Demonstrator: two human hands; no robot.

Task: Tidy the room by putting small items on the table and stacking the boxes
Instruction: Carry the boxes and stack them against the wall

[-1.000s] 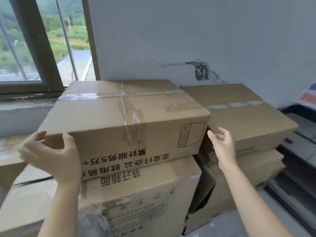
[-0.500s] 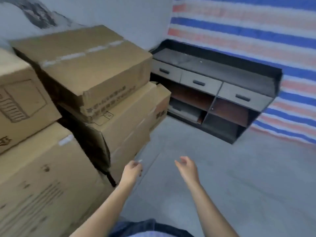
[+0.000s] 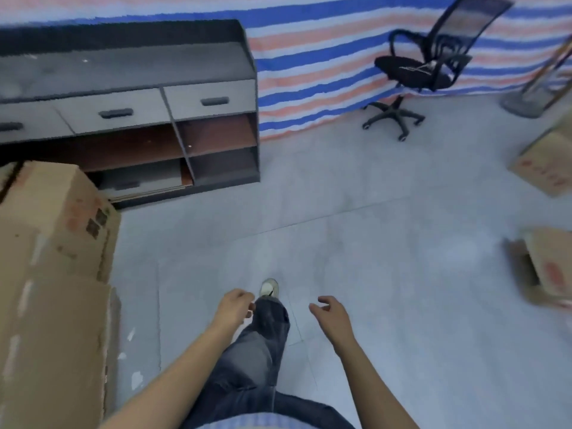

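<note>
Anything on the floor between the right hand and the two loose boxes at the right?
Head view: bare grey floor from right hand to both boxes.

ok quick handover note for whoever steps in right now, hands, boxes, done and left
Left hand: loosely curled, holding nothing.
Right hand: open, holding nothing.
Stacked boxes stand at the left beside the dark cabinet.
Two loose boxes sit on the floor at the right: far box and near box.
Office chair stands by the striped tarp.
Done: a stack exists at the left.
Left: probably carry the two loose boxes to the stack. No small items or table in view.
</note>
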